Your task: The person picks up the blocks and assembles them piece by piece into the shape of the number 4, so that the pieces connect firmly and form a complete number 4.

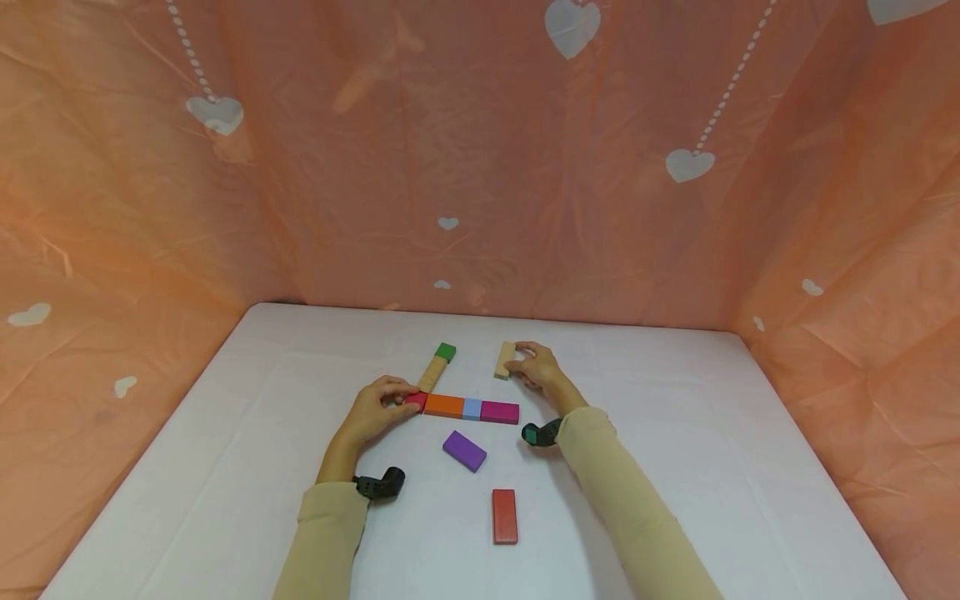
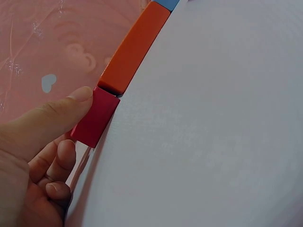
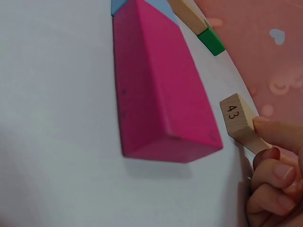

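Observation:
My left hand [image 1: 375,410] pinches a crimson block [image 2: 97,117] at the left end of a row, its thumb lying on one side. From there the row runs right through an orange block [image 1: 444,406], a small light blue block [image 1: 472,409] and a magenta block [image 1: 500,412]. A plain wooden block [image 1: 432,373] angles away from the crimson end, with a green block [image 1: 447,352] at its far tip. Beyond the row's right end, my right hand [image 1: 543,369] holds another plain wooden block [image 3: 236,117], marked 43, between thumb and fingers.
A purple block [image 1: 465,451] lies askew on the white table [image 1: 645,467] in front of the row. Nearer to me is a red block [image 1: 505,517]. Orange sheeting with pale hearts [image 1: 573,27] surrounds the table on its back and sides.

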A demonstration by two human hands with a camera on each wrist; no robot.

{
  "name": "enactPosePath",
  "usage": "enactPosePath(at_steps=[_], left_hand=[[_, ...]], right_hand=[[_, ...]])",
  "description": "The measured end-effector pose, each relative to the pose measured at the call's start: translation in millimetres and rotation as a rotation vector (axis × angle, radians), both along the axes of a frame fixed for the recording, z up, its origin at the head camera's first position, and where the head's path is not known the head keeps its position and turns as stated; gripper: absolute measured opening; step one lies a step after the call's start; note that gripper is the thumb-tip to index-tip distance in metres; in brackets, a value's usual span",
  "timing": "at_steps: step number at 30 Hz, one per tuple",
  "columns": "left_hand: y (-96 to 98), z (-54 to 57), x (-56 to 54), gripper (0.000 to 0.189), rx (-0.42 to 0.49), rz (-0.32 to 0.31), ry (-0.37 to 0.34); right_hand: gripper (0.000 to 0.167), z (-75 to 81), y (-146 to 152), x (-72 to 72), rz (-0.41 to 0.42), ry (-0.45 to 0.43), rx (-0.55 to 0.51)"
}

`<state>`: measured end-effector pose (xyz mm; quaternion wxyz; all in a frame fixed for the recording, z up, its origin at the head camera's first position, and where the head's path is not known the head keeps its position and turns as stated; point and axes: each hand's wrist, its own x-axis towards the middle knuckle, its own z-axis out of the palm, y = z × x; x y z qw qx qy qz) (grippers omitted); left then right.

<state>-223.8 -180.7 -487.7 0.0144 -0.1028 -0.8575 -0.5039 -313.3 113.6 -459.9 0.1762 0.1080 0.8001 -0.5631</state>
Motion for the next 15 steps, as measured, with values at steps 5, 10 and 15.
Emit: enactPosePath(at_steps=[5, 10, 15], left_hand=[[0.5, 0.1, -0.4, 0.031, 0.015, -0.004, -0.002], [0.4, -0.2, -0.5, 0.031, 0.007, -0.006, 0.007], [0.0, -1.5, -0.4, 0.031, 0.017, -0.005, 0.01]], right_hand=[[0.062, 0.1, -0.3, 1.6, 0.012, 0.01, -0.006], [0.061, 1.1, -1.7, 3.5, 0.023, 0.024, -0.009], [0.061, 0.9, -3.9, 7.4, 0.037, 0.021, 0.004]])
